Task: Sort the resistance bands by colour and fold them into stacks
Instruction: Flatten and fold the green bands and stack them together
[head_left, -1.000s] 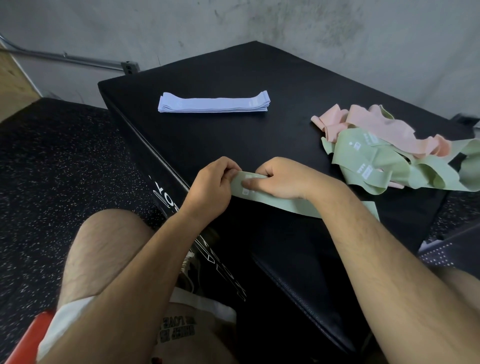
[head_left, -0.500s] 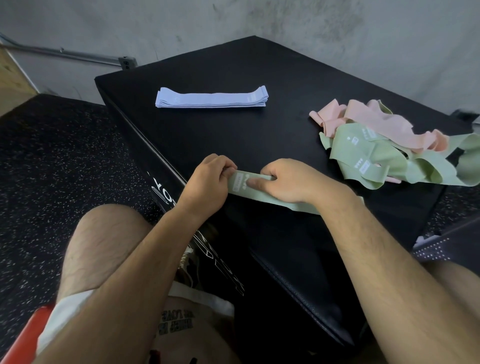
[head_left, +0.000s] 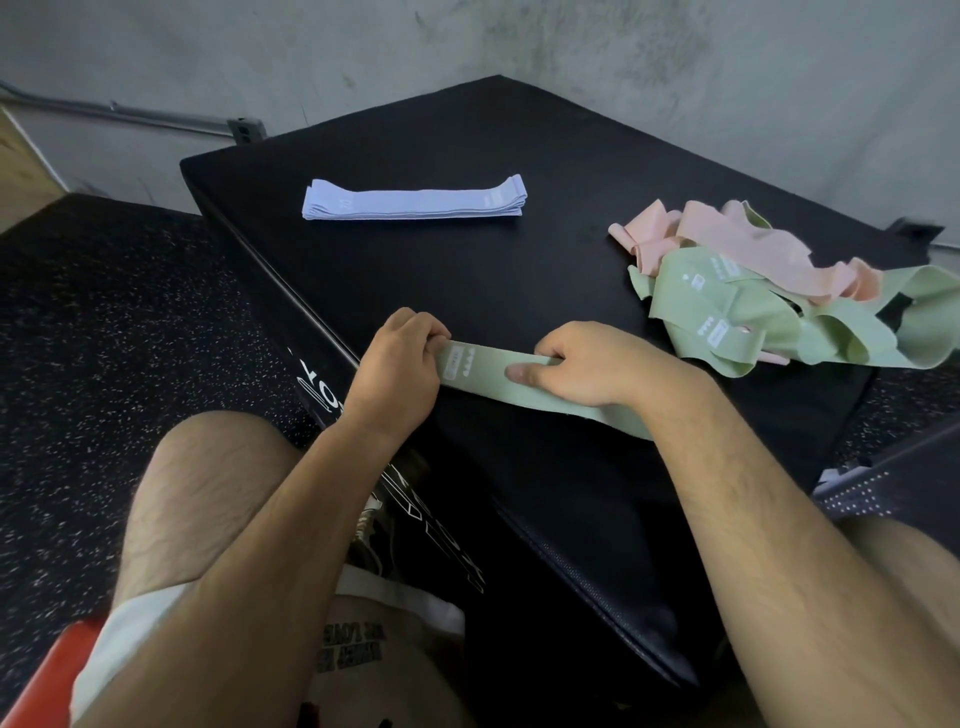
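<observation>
My left hand (head_left: 400, 358) pinches one end of the flat green stretchy band (head_left: 483, 366). My right hand (head_left: 587, 364) grips it just beside, so it lies smooth on the black padded box's (head_left: 467, 270) near edge, for folding, I think. The folded lilac stack (head_left: 413, 200) sits far off, apart.

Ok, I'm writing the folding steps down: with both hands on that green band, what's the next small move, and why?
Probably slide the right hand along the green band toward its far end, flattening it, while the left hand holds the labelled end. The band lies on the black box, both hands grip near its left end, and the rest runs past the right wrist unheld.
</observation>
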